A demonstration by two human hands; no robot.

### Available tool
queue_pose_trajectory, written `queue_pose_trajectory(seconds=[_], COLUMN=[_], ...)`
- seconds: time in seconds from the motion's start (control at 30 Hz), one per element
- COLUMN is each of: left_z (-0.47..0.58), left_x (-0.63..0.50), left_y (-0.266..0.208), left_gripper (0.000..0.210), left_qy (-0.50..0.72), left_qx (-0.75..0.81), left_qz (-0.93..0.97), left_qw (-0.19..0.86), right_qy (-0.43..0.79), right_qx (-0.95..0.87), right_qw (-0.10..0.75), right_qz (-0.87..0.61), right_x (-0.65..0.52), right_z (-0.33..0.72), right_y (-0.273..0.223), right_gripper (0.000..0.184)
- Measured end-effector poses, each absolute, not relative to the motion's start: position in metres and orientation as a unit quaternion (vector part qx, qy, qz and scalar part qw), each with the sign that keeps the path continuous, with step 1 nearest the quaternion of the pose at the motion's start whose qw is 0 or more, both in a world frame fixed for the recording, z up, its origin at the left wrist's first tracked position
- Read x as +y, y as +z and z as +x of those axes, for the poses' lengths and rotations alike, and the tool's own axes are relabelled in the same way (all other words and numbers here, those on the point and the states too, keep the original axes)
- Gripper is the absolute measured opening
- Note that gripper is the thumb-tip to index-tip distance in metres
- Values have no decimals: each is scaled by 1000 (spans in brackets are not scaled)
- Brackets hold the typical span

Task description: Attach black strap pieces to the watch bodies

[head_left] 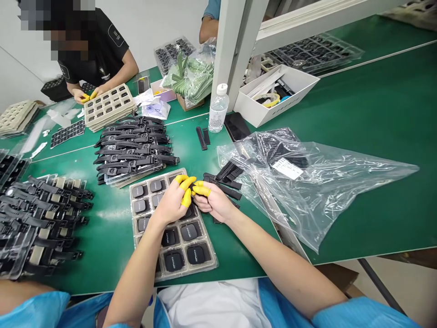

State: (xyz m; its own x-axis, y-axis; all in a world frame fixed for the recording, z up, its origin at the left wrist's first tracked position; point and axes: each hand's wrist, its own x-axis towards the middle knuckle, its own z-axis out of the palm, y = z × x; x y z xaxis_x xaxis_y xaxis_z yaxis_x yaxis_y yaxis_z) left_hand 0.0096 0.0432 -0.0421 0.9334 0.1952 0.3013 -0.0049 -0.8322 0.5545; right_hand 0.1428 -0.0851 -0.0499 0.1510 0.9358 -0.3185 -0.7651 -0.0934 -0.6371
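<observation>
My left hand (175,198) and my right hand (212,199) meet above a moulded tray (211,255), with yellow finger cots on several fingers. Both are closed in a pinch around a small black watch part (192,187). It is mostly hidden, so I cannot tell whether it is a strap or a watch case. Square black watch cases (190,232) sit in the tray's pockets, some with pale lettering. Just right of my right hand lie loose black watch straps (227,182) in a small pile.
Stacked trays of strapped watches (133,148) stand behind the tray, more (44,218) at the left. To the right lie a clear plastic bag (327,182), a water bottle (219,111) and a white box (276,100) near a metal post. A co-worker (105,59) works opposite.
</observation>
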Motion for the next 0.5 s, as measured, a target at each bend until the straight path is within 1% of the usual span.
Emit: queue_pose_trajectory(seconds=[0.1,0.23,0.3,0.4,0.5], left_z=[9,11,11,6,-5], left_x=[46,46,46,50,68], left_y=[-43,-41,-38,-27,-6], left_gripper=[43,42,43,47,47], left_qy=[167,171,183,181,135], left_qx=[52,52,54,82,156], left_qz=[952,927,919,932,950], left_qw=[252,330,345,304,235], right_qy=[644,642,617,518,396], right_qx=[-126,-159,-189,-292,-428], right_qw=[651,652,663,659,583], right_qz=[-381,-372,-379,-461,-566], right_x=[-84,-83,-82,-81,-82], right_z=[142,141,142,150,167], right_y=[-52,-54,-55,-57,-59], right_gripper=[34,34,37,36,26])
